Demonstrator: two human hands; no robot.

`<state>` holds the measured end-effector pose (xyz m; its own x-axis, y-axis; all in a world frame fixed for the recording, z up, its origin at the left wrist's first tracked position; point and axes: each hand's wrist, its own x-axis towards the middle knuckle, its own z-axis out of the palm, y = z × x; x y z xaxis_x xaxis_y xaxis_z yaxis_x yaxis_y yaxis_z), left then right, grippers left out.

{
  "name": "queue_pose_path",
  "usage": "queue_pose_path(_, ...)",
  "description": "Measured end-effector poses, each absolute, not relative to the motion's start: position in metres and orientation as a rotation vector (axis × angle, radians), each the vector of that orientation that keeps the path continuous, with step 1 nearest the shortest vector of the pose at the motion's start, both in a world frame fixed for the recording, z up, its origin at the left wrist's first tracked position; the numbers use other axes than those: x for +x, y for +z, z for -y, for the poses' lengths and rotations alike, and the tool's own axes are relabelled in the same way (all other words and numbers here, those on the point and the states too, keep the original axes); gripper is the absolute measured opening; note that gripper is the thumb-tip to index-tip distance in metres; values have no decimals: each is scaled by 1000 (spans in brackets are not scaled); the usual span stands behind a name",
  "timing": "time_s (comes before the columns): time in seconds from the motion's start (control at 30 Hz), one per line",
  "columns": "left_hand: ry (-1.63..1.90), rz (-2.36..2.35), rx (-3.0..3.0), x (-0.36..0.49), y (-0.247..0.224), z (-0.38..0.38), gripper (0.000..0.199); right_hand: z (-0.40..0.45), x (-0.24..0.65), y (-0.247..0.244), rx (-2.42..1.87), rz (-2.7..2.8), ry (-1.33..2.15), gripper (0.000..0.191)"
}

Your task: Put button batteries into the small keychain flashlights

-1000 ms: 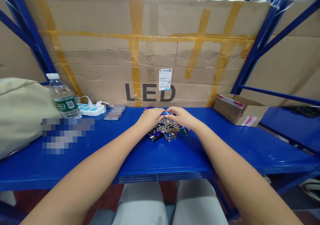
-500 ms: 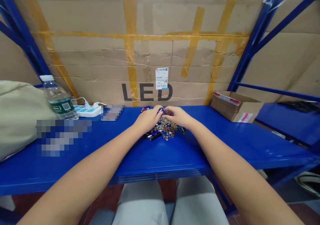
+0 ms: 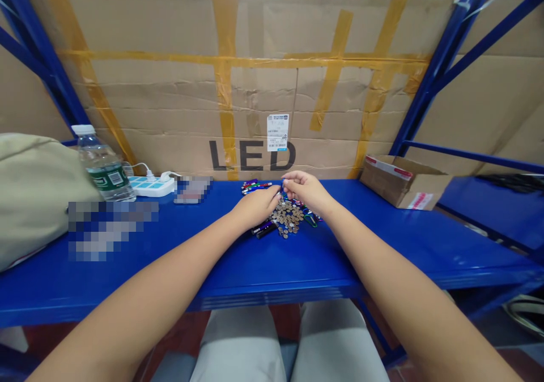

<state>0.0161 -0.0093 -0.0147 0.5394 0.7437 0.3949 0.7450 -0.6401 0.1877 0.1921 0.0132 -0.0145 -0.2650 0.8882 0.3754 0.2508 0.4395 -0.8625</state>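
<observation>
On the blue table a pile of small silvery discs (image 3: 288, 217), coin-like or button cells, lies between my hands. My left hand (image 3: 256, 207) is beside the pile's left edge, palm down, fingers curled together. What it holds is hidden. Slightly higher, my right hand (image 3: 308, 191) pinches a small blue piece at its fingertips, close to the left hand's fingers; its kind is too small to tell. Slim coloured metal tubes (image 3: 257, 187) lie behind my left hand. A black tube (image 3: 266, 230) lies in front of it. Coloured clips (image 3: 310, 218) are under my right wrist.
To the left are a water bottle (image 3: 108, 172), a white power strip (image 3: 153, 187) with plugs, a beige bag (image 3: 38, 200) and blurred-out items. An open cardboard box (image 3: 391, 186) stands at right. A large taped cardboard panel (image 3: 182, 115) rises behind the table.
My hands have moved slightly apart. The right hand has risen with the small blue piece in its fingertips, and the left has settled lower, showing more of the tubes behind it.
</observation>
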Motion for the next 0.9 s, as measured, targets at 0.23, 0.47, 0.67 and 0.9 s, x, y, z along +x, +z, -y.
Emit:
queue_pose_path(0.23,-834,1344,-2877,20,-15,11,27,-11,194,-12,-1008,1796,850,20)
queue_pose_path(0.47,-899,1411,-2798,15,-14,7,38,-12,192,-15,-1074,1880,771,6)
queue_pose_path(0.67,-936,1437,-2714,9,-8,10,33,-10,194,-15,-1085,1972,691,6)
queue_pose_path(0.9,-1179,1446,-2811,10,-10,5,21,-12,201,-14,-1068,1975,725,24)
